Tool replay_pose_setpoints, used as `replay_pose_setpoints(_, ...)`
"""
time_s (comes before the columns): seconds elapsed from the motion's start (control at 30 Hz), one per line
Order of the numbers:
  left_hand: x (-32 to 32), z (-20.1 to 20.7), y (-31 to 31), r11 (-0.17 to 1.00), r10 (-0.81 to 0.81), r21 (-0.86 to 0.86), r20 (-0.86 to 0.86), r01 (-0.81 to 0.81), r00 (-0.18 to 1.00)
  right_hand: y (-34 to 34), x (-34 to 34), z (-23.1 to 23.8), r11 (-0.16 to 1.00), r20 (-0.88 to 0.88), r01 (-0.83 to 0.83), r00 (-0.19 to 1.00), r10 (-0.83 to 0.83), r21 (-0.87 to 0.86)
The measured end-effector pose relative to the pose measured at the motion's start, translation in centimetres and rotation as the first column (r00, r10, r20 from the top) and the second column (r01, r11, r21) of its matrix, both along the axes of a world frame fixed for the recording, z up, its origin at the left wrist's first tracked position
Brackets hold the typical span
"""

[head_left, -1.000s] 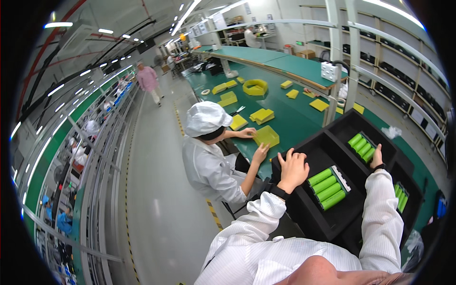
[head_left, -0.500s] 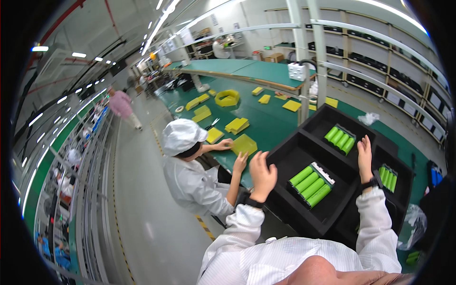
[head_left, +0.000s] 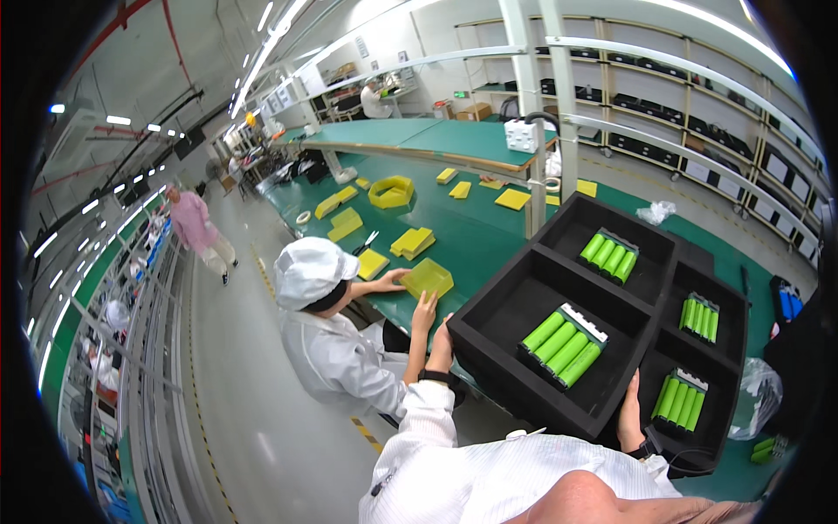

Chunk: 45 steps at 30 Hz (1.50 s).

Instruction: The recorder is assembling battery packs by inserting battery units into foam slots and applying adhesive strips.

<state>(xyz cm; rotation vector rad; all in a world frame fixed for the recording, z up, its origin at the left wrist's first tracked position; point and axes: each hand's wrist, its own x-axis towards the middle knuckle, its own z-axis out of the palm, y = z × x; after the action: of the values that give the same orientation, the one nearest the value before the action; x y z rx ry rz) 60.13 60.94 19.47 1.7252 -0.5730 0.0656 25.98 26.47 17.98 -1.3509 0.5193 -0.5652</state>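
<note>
tray (head_left: 594,279), black, at near edge of table (head_left: 480,227); two compartments, one green pack (head_left: 563,345) each. left hand (head_left: 442,348), right hand (head_left: 629,417): fingers gripping tray's opposite sides, partly hidden. second tray (head_left: 703,352), right: two packs.

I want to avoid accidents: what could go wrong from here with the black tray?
The green battery packs have spare room around them, so they might slide if the left hand and right hand tilt the black tray. The co-worker's arm is close by, so bumping seems possible.
</note>
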Motion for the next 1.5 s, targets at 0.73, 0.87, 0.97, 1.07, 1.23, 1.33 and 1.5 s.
replay_pose_setpoints(0.73, -4.0, 5.8, -1.1, 0.744, -0.652, -0.499, -0.393, 0.445, 0.648, 0.7, 0.4, 8.2, 0.971, 0.189, 0.009, 0.980, -0.056, 0.241)
replay_pose_setpoints(0.87, -5.2, 5.2, -1.0, 0.687, -0.724, -0.559, -0.473, 0.464, 0.502, -0.1, 2.0, 9.4, 0.900, 0.026, 0.133, 0.987, -0.158, 0.416)
replay_pose_setpoints(0.97, -5.2, 6.5, -1.2, 0.722, -0.692, -0.557, -0.604, 0.411, 0.396, 2.1, 2.7, 11.7, 0.768, 0.050, 0.067, 0.990, -0.128, 0.637)
replay_pose_setpoints(1.07, -4.5, 6.8, -0.9, 0.752, -0.651, -0.480, -0.651, 0.452, 0.391, 0.4, 2.5, 10.9, 0.734, 0.075, 0.036, 0.990, -0.118, 0.678)
replay_pose_setpoints(1.23, -1.4, 7.5, -0.5, 0.794, -0.437, 0.007, -0.690, 0.608, 0.578, -2.4, 2.7, 10.0, 0.828, -0.095, 0.074, 0.995, -0.026, 0.556)
replay_pose_setpoints(1.33, 2.3, 7.0, -1.3, 0.629, -0.330, 0.544, -0.461, 0.556, 0.824, -3.5, 3.9, 11.3, 0.862, -0.139, 0.035, 0.989, 0.042, 0.506)
replay_pose_setpoints(1.5, -2.8, 16.7, -9.6, 0.816, -0.061, 0.403, -0.652, 0.414, 0.755, -6.8, 5.6, 9.1, 0.883, -0.053, -0.072, 0.993, 0.109, 0.465)
